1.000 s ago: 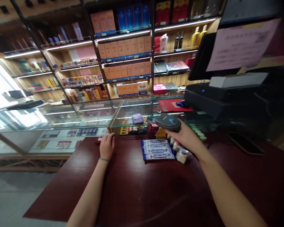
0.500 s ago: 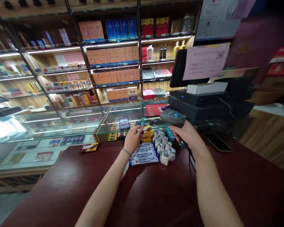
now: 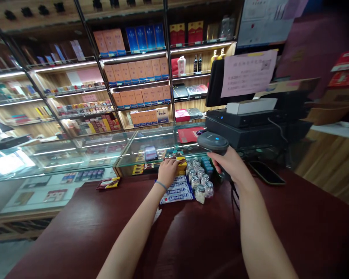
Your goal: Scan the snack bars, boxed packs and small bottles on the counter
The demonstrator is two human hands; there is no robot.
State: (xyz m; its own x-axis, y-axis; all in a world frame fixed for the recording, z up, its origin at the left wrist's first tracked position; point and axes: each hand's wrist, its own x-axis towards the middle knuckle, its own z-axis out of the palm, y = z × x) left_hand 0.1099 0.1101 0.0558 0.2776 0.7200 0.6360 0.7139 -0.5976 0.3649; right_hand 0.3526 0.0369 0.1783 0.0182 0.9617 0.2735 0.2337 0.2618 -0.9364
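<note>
My right hand (image 3: 231, 164) is wrapped round the handle of a dark handheld barcode scanner (image 3: 212, 141), which has a small blue light on top. Its head points left, above the small goods. My left hand (image 3: 167, 172), with a thin band at the wrist, rests at the left end of a stack of yellow packets (image 3: 181, 167). Its fingers are bent together and their tips are hidden. Below that hand lie blue-and-white wrapped bars (image 3: 177, 192) in a row. Several small lidded glass jars (image 3: 200, 192) stand to their right. Another yellow-and-brown packet (image 3: 109, 183) lies apart at left.
The dark red counter (image 3: 104, 224) meets a glass display case (image 3: 130, 155). A phone (image 3: 266, 173) lies right of my right hand. Behind the scanner stand a black monitor (image 3: 213, 83) with a paper sheet and a black box (image 3: 241, 133). The scanner's cable (image 3: 234, 197) hangs to the counter.
My left hand has shifted slightly right and its fingers now look more curled at the stack. The right hand still holds the scanner in about the same place. The view has shifted slightly.
</note>
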